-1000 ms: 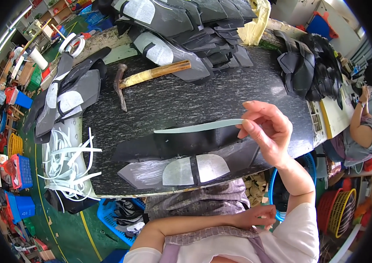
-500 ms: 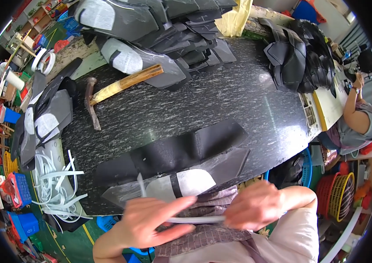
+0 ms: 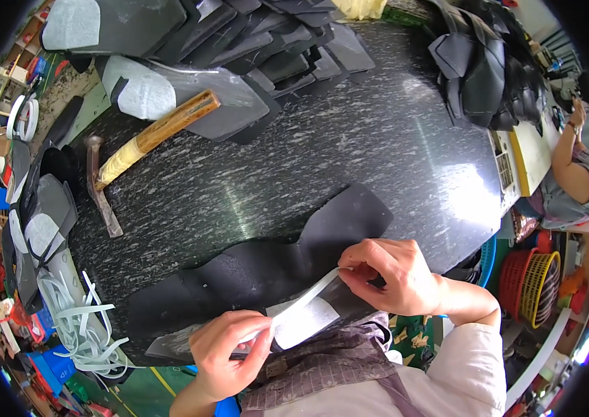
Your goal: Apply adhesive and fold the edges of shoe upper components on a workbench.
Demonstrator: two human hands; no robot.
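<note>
Between my two hands a narrow white strip [image 3: 306, 297] is stretched on a slant, rising toward the right. One end is pinched between the thumb and fingers of my left hand [image 3: 228, 351]; the other is in the fingertips of my right hand [image 3: 405, 278], higher up. Under the strip, at the table's near edge, lies a black sheet piece [image 3: 253, 271] with wavy folds. A white patch [image 3: 312, 321] shows on its near part, partly covered by the strip and my left hand. Whether the strip touches the patch I cannot tell.
A claw hammer [image 3: 159, 135] with a taped wooden handle lies on the dark speckled table [image 3: 405, 174]. Stacked black pieces [image 3: 239, 42] fill the far side, more black pieces [image 3: 478, 66] the far right. Loose white strips [image 3: 76, 320] hang at the left edge. Another person [image 3: 572, 170] sits at right.
Both hands have moved from near my lap to over the black piece, my right hand further forward. The strip, level before, now slants between them. The view has shifted too.
</note>
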